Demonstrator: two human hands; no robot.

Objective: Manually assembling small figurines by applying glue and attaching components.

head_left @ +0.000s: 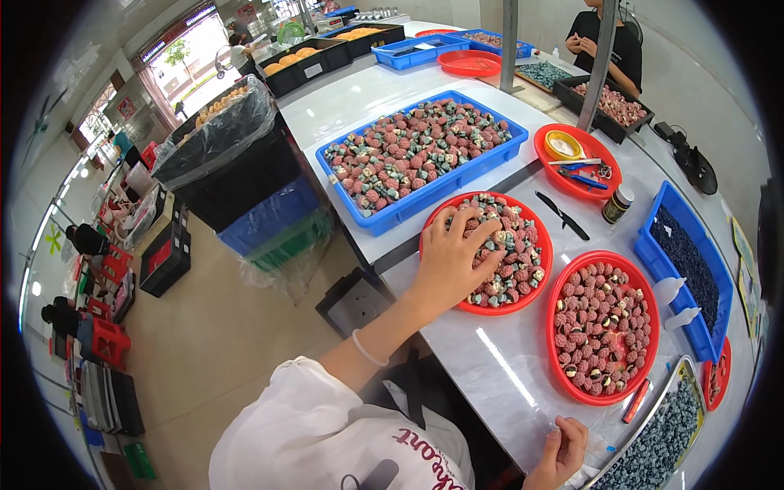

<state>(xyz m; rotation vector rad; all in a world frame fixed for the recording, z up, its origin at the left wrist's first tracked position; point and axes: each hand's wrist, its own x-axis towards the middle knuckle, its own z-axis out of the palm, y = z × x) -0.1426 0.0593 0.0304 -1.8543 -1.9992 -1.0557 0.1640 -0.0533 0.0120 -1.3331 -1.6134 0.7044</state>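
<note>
My left hand (457,261) reaches over a round red tray (542,286) heaped with pink, bumpy, berry-like pieces (508,269) and grey-green pieces. Its fingers are spread and touch the heap; whatever lies under the palm is hidden. Low in the picture, by the table's front edge, my right hand (559,453) has its fingers curled in toward the thumb. Anything small between them cannot be made out. Between the hands stands a second round red tray (560,369) of pink berry-like pieces, several showing dark and cream parts.
Behind my left hand stands a blue bin (441,191) of similar pieces. Rightward are a black knife (563,216), a red tray of tools (600,145), a dark jar (618,204), a blue bin of dark bits (719,314), white squeeze bottles (668,289) and a red marker-like stick (636,401).
</note>
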